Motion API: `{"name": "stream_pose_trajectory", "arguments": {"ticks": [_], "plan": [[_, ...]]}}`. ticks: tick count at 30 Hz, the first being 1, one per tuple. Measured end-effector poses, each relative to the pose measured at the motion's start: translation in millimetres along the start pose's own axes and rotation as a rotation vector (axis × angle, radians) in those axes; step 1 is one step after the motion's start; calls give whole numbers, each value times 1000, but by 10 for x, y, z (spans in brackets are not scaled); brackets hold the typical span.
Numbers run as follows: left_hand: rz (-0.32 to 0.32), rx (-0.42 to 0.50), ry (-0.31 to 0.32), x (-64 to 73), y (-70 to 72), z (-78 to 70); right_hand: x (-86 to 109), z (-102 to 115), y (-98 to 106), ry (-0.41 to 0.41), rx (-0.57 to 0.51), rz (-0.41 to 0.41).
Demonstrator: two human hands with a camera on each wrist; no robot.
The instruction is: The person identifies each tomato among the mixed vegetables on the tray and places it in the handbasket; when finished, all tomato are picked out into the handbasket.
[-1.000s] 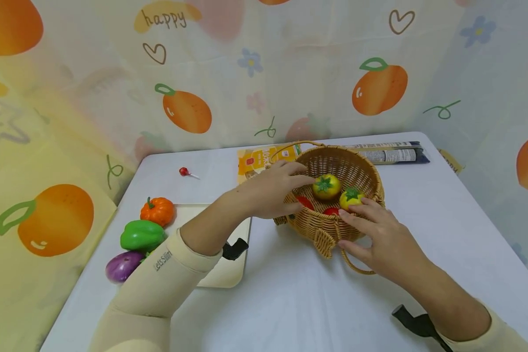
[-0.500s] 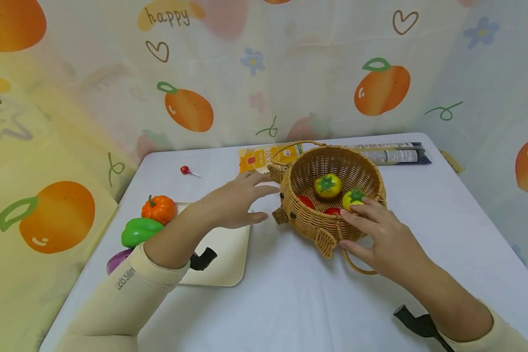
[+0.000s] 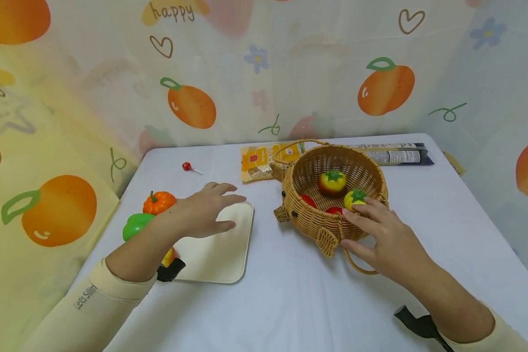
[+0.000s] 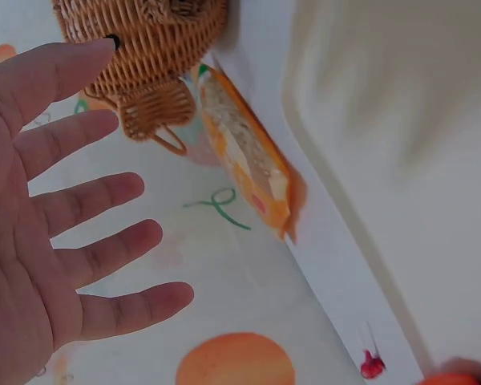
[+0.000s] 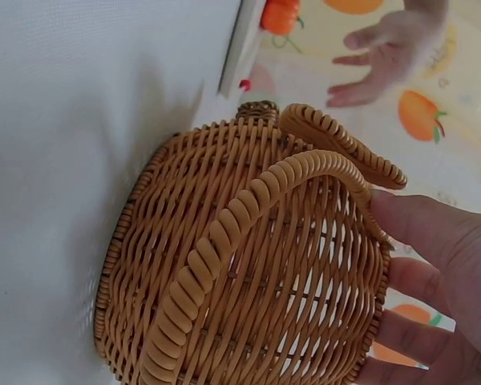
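Observation:
A wicker basket with animal ears and black bead eyes stands right of centre. My right hand holds its near right rim, thumb outside and fingers over the edge; the right wrist view shows the thumb beside the handle. Inside lie a yellow-and-red toy tomato with a green top, a second yellow tomato close to my fingertips, and two partly hidden red pieces. My left hand hovers above the cream tray, fingers spread, holding nothing.
Along the tray's left side are a toy pumpkin, a green pepper and a red-yellow piece partly behind my left wrist. Behind them lies a lollipop. A yellow packet and a long dark-ended packet line the back edge.
My left hand has drawn away from the basket's left rim, moving left over the tray. The rear tomato has tipped, showing more red. My right hand stays on the rim.

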State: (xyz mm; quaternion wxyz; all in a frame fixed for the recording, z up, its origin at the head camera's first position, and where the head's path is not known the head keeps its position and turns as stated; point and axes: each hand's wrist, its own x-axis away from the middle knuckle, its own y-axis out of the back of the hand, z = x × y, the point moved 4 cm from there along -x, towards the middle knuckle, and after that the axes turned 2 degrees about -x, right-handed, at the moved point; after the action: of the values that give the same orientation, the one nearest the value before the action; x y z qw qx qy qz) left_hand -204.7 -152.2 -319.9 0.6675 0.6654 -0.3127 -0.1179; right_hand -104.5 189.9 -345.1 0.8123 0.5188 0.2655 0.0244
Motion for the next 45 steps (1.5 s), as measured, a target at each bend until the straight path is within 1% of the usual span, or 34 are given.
{"name": "stream_pose_trajectory", "arguments": {"ticks": [4, 7, 11, 15, 19, 22, 24, 26, 31, 37, 40, 45], "plan": [[5, 5, 33, 151, -51, 147, 4, 7, 3, 36, 5, -38], [-2, 23, 41, 270, -93, 252, 11, 5, 15, 53, 11, -56], [-8, 59, 54, 424, -155, 366, 24, -15, 39, 28, 21, -42], [-5, 106, 93, 573, -249, 481, 37, -31, 47, 9, 25, -33], [-26, 129, 122, 732, -336, 555, 40, -33, 39, 17, 22, -42], [-39, 131, 116, 831, -391, 585, 41, -31, 35, 16, 17, -43], [-36, 139, 115, 883, -425, 608, 43, -29, 33, 22, 15, -49], [-33, 140, 119, 923, -458, 628, 43, -27, 35, 25, 15, -53], [-7, 160, 164, 1010, -532, 669, 41, -31, 32, 25, 15, -59], [31, 166, 214, 1057, -607, 685, 34, -27, 12, 16, 9, -43], [30, 152, 215, 1067, -643, 696, 27, -22, 1, 19, 5, -40], [8, 143, 196, 1096, -673, 707, 17, -12, -20, 26, -3, -31]]}}
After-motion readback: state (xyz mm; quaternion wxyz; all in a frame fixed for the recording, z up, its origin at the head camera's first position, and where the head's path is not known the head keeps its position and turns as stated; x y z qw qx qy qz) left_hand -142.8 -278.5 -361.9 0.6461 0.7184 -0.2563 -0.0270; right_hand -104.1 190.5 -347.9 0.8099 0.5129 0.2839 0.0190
